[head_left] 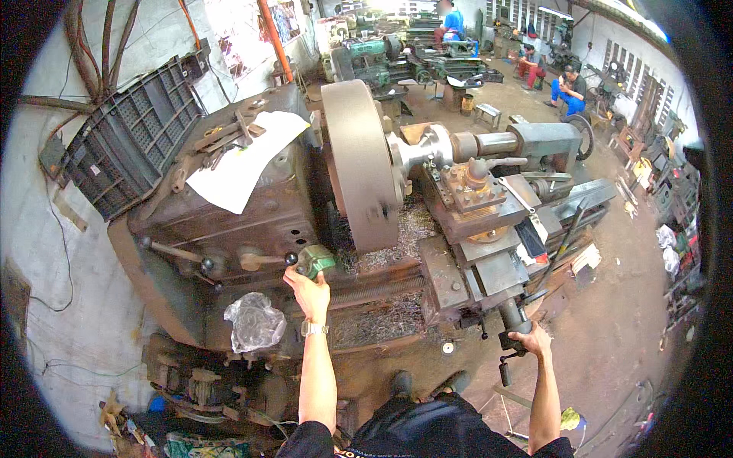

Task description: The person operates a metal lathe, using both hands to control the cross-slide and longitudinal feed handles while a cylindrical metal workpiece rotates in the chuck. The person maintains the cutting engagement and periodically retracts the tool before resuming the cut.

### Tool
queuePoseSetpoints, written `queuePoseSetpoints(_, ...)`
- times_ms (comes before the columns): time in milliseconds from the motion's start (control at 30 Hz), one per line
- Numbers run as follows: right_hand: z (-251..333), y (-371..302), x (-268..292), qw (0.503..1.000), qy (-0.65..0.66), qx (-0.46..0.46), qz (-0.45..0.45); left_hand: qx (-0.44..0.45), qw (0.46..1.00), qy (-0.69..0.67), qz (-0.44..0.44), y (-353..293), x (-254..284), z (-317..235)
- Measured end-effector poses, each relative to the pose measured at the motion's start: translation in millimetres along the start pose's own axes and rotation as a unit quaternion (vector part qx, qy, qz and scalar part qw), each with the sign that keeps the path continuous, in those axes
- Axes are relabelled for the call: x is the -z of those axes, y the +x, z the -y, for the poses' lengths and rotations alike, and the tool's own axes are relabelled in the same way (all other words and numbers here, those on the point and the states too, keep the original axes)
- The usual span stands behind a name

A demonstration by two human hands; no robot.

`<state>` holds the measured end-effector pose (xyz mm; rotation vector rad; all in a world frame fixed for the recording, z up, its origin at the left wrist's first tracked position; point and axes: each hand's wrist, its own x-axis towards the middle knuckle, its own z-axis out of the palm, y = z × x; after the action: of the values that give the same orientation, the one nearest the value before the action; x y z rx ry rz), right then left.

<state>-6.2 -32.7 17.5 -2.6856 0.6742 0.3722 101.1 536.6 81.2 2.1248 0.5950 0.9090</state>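
Note:
My left hand [308,296], with a metal wristwatch below it, reaches to the front of a big lathe's headstock [229,237]. Its fingers are curled just beneath a lever's black ball knob [291,259] and against a green box [316,261]; what they grip is unclear. Lower right, my right hand [532,340] closes around the hub of the cross-slide crank [514,336], whose handle [504,373] hangs down. Between my hands, the large chuck [359,160] looks smooth and blurred. A shiny metal workpiece [430,150] extends from it toward the tailstock [546,143], beside the tool post [473,187].
White paper [248,164] and metal tools lie on the headstock. A crumpled clear plastic bag [256,322] rests at its front. Metal shavings [382,313] fill the bed tray. Farther back are other machines [370,53], a person in blue [452,24] and two seated people [569,91].

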Motion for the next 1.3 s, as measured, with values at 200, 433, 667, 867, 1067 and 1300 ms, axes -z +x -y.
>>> queuePoseSetpoints(200, -1, 0, -1, 1.0, 0.015, 0.011, -0.008, -0.197, 0.971, 0.119, -0.07, 25, 20, -2)
queuePoseSetpoints(433, 0, -7, -2, 0.999, 0.006, 0.029, -0.042, -0.448, 0.854, 0.258, -0.064, 118, 20, 21)
queuePoseSetpoints(667, -6, -7, -3, 0.999, 0.02, 0.029, -0.036, -0.298, 0.871, 0.328, -0.212, 176, 90, 27)
queuePoseSetpoints(867, -14, -9, -6, 0.996, -0.045, 0.053, -0.053, -0.078, 0.862, 0.416, -0.281, 209, 139, 53)
queuePoseSetpoints(1067, -20, -10, -6, 0.998, 0.006, 0.049, -0.041, -0.152, 0.873, 0.415, -0.207, 203, 143, 47)
queuePoseSetpoints(1300, -17, -14, -4, 0.997, 0.004, 0.06, -0.038, 0.035, 0.972, -0.188, 0.138, 155, 133, 16)
